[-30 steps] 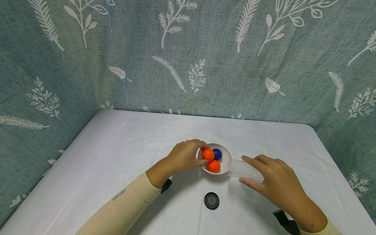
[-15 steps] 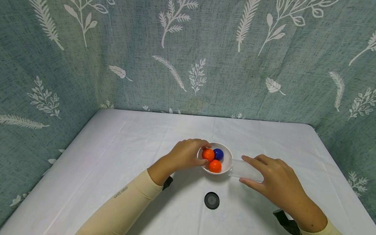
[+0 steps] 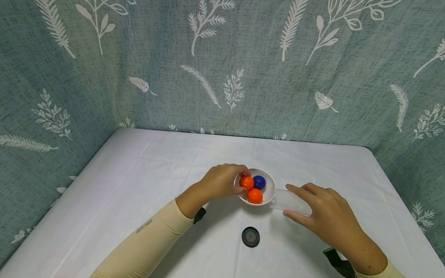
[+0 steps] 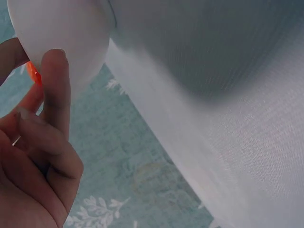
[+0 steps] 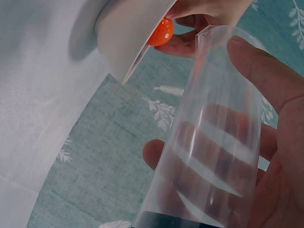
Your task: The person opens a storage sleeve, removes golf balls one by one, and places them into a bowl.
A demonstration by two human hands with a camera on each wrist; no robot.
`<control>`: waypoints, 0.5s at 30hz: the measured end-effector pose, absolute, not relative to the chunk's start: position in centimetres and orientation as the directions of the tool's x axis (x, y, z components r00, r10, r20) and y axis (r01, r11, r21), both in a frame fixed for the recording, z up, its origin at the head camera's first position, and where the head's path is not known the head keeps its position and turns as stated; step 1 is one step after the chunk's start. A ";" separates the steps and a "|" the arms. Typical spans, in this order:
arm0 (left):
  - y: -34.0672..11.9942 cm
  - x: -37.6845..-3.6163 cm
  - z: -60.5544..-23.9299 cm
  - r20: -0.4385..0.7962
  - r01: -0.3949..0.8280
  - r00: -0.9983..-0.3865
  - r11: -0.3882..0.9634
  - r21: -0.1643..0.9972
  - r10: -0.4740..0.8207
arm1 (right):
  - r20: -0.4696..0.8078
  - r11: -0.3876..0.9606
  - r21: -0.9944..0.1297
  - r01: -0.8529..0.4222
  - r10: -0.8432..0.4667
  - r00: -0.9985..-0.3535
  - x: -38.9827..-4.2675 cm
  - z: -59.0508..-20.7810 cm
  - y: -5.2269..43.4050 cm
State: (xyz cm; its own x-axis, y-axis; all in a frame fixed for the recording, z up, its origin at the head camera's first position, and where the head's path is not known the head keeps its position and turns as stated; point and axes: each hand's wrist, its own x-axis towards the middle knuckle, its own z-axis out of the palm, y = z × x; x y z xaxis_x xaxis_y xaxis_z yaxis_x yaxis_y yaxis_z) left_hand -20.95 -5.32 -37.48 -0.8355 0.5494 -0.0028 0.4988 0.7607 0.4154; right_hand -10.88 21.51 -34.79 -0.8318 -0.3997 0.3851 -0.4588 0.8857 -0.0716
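My left hand (image 3: 222,180) reaches over the left rim of a white bowl (image 3: 267,195) and pinches an orange ball (image 3: 246,182) between thumb and fingers. A blue ball (image 3: 259,182) and a second orange ball (image 3: 255,196) lie beside it in the bowl. In the left wrist view, the bowl's outer side (image 4: 61,28) hides most of the ball. My right hand (image 3: 326,208) grips a clear plastic cylinder (image 3: 290,200) lying on its side, one end close to the bowl's right side. The right wrist view shows fingers wrapped around this see-through cylinder (image 5: 213,128), which has a dark end.
A round black lid (image 3: 250,237) lies on the white tablecloth (image 3: 167,162) in front of the bowl. Green leaf-patterned fabric (image 3: 222,77) hangs behind and at both sides of the table.
The blue ball and the second orange ball have shifted slightly right inside the bowl. My left hand stays at its orange ball, and my right hand with the cylinder keeps still.
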 end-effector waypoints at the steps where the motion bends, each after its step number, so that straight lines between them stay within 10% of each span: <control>1: -5.3 -20.9 -37.5 -0.004 0.497 -0.836 0.761 0.416 0.548 | 0.383 0.887 -0.072 -0.457 -0.398 -0.834 -10.9 -34.8 21.5; 15: -5.2 -20.7 -37.3 -0.005 0.481 -0.851 0.782 0.397 0.526 | 0.368 0.891 -0.082 -0.446 -0.389 -0.845 -10.8 -34.7 21.5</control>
